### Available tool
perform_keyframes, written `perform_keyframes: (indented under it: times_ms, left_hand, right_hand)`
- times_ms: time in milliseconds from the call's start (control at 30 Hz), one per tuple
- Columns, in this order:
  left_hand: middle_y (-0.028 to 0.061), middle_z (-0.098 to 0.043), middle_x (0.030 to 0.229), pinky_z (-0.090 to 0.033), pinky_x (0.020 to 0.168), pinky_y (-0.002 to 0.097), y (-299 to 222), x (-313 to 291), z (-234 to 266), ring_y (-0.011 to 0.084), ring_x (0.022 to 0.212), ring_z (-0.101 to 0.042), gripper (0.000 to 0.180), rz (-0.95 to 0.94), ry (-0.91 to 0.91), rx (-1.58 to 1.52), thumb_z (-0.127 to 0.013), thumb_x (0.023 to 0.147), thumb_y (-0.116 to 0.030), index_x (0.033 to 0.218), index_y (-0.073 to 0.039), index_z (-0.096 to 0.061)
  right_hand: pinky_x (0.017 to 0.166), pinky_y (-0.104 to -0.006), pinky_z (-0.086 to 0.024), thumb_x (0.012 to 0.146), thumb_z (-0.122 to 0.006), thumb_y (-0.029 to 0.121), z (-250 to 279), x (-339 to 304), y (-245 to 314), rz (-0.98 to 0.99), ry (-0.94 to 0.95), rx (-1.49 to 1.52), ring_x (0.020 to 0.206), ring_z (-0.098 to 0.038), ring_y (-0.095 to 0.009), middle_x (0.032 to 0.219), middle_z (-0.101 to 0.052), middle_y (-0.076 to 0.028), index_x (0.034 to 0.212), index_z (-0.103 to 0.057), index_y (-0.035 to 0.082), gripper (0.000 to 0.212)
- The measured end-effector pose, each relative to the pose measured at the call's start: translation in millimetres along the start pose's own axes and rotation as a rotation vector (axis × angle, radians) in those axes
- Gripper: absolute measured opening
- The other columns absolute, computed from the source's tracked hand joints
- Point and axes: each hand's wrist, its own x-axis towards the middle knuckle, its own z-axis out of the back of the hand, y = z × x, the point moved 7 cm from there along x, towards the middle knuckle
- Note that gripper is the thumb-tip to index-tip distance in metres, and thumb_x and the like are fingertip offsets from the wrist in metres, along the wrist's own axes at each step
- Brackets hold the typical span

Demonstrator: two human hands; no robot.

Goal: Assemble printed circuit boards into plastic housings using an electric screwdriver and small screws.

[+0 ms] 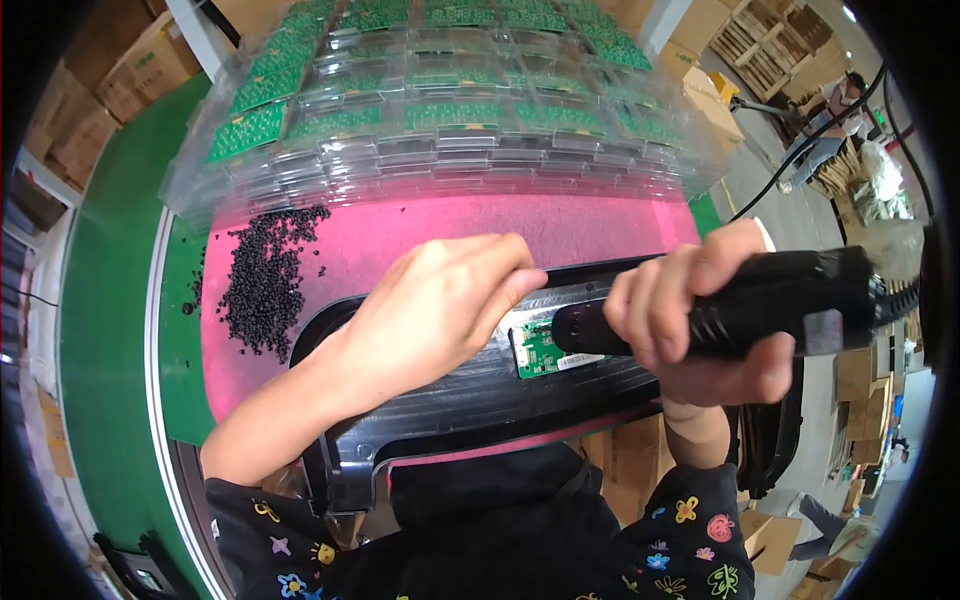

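Note:
My right hand (690,310) is wrapped round a black electric screwdriver (790,300), held nearly level. Its nose covers part of a small green circuit board (538,350) with a white connector and a white label. That board lies inside a long black plastic housing (430,420); whether the bit touches a screw is hidden. Just left of the board, my left hand (445,300) hovers over the housing, fingers curled and thumb against the index finger. Anything in that pinch is too small or hidden to make out.
Small black screws (262,285) lie heaped on the pink mat (400,225) at left. Stacked clear trays (450,150) of green boards fill the back. A dark cable (800,150) hangs at right. Cartons (150,65) stand around, and another person (830,120) is far off right.

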Motion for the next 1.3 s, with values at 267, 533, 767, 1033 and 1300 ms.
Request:
perform_keyframes:
  times_ms: [267, 533, 767, 1033, 1300]
  left_hand:
    - [0.0158, -0.055, 0.071, -0.044, 0.058, 0.0393, 4.3, 3.6, 10.3, 0.0331, 0.063, -0.056, 0.020, 0.124, -0.056, 0.108, -0.065, 0.090, -0.011, 0.080, 0.003, -0.056]
    - [0.0181, -0.063, 0.085, -0.050, 0.071, 0.0430, 12.4, -2.8, 1.1, 0.0383, 0.083, -0.063, 0.011, 0.032, 0.073, 0.078, -0.065, 0.085, -0.004, 0.094, 0.002, -0.062]
    - [0.0186, -0.057, 0.087, -0.046, 0.071, 0.0477, 4.0, -1.5, 4.6, 0.0413, 0.086, -0.058, 0.010, 0.078, 0.025, 0.111, -0.058, 0.090, -0.007, 0.093, 0.002, -0.056]
    - [0.0192, -0.059, 0.085, -0.047, 0.070, 0.0469, 5.2, -4.0, 0.3, 0.0408, 0.083, -0.058, 0.011, -0.025, 0.089, 0.115, -0.061, 0.085, -0.004, 0.095, 0.002, -0.058]
    - [0.0140, -0.066, 0.082, -0.050, 0.072, 0.0426, 4.8, -3.1, -0.3, 0.0341, 0.082, -0.063, 0.011, -0.021, 0.128, 0.163, -0.070, 0.080, -0.008, 0.087, -0.001, -0.067]
  right_hand:
    - [0.047, -0.0271, -0.039, 0.087, -0.059, 0.057, 2.9, 0.1, -21.2, -0.052, -0.004, -0.009, 0.043, -0.044, -0.012, 0.059, -0.048, -0.002, 0.099, -0.043, 0.006, 0.055]
    - [0.050, -0.0256, -0.041, 0.082, -0.070, 0.041, -10.6, 11.4, -37.5, -0.216, 0.075, 0.079, 0.050, -0.047, -0.012, 0.063, -0.050, -0.005, 0.098, -0.045, 0.003, 0.048]
    - [0.048, -0.0242, -0.041, 0.079, -0.074, 0.027, -17.7, 17.2, -48.5, -0.223, 0.176, 0.056, 0.051, -0.049, -0.010, 0.064, -0.051, -0.005, 0.097, -0.047, -0.002, 0.043]
    - [0.048, -0.0233, -0.039, 0.077, -0.069, 0.018, -22.2, 19.3, -45.1, -0.233, 0.204, 0.136, 0.053, -0.049, -0.009, 0.067, -0.054, -0.005, 0.096, -0.050, -0.001, 0.033]
    - [0.053, -0.0250, -0.043, 0.081, -0.070, 0.016, -13.9, 9.0, -38.5, -0.257, 0.138, 0.195, 0.056, -0.051, -0.011, 0.071, -0.054, -0.004, 0.100, -0.050, 0.001, 0.032]
